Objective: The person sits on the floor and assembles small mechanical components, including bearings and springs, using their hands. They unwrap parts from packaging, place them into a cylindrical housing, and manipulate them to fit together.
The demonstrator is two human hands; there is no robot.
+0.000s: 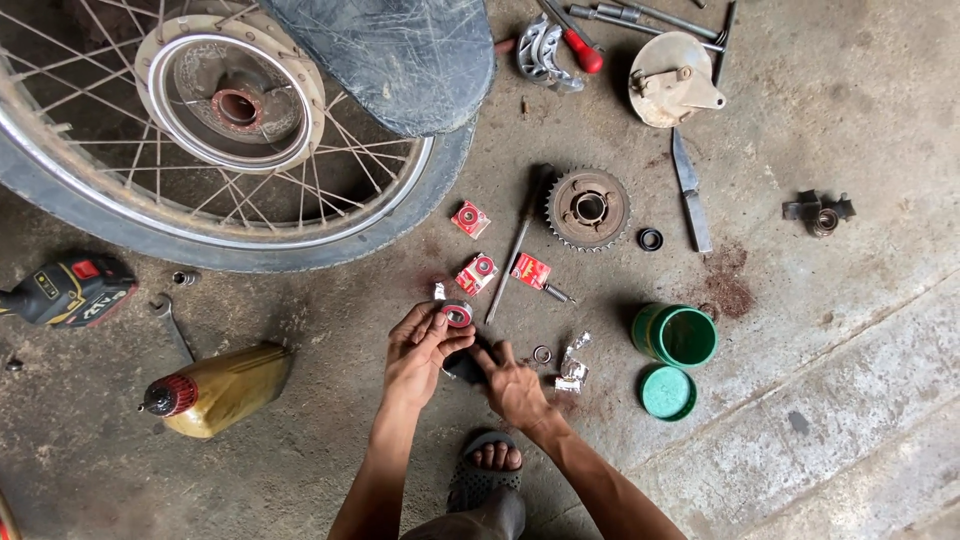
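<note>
Both hands work low in the centre of the frame, above a concrete floor [850, 330]. The left hand [418, 350] is closed in a pinch on a small red-and-silver bearing [458, 314], thumb and fingertips gripping it just above the knuckles. The right hand [512, 385] lies immediately to its right, fingers extended toward a dark object [465, 366] between the two hands; whether it grips or only touches that object cannot be told. A sandalled foot [492, 462] sits just below the hands.

Just above the hands, three small red bearing boxes [478, 272] lie in a loose cluster, two with bearings showing. A long dark rod [518, 250] lies diagonally between them. To its right, in the centre of the frame, lies a toothed sprocket [588, 208], with a small black ring [650, 239] just beside it.

To the right of the hands, crumpled foil wrappers [572, 365] and a small metal ring [541, 354] lie on the floor. Further right stands an open green tub [676, 335], its green lid [667, 392] just below it.

The upper left of the frame is taken by a spoked wheel [200, 140] with its hub drum exposed, partly covered by a dark mudguard [400, 55]. At the left edge lies a power tool [65, 290]; below it a yellowish bottle [215, 388] with a red cap lies on its side, a spanner [172, 325] near it.

Along the upper edge lie a red-handled screwdriver [578, 45], a brake plate [668, 80] and, below that, a flat metal blade [690, 190]. A small dark fitting [818, 212] lies at the right.
</note>
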